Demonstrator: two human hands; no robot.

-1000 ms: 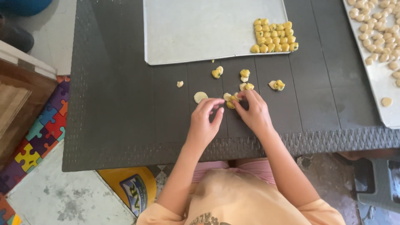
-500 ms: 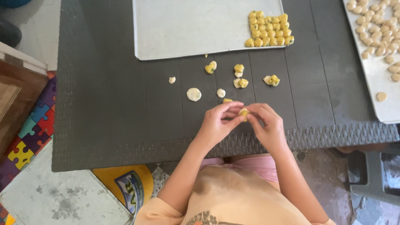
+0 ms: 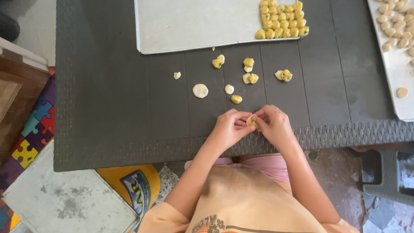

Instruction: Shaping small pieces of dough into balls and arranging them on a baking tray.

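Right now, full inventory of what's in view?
table: one, dark grey, woven edge, centre.
centre tray: one, pale metal, top middle.
filled pieces: a block in rows, yellow, that tray's right end.
right tray: one, pale, right edge, with many pale dough pieces.
loose pieces: several, pale and yellow, table centre.
flat disc: one, pale, left of them.
puzzle mat: multicoloured, floor left.
left hand, right hand: together pinching one dough piece, near table edge.
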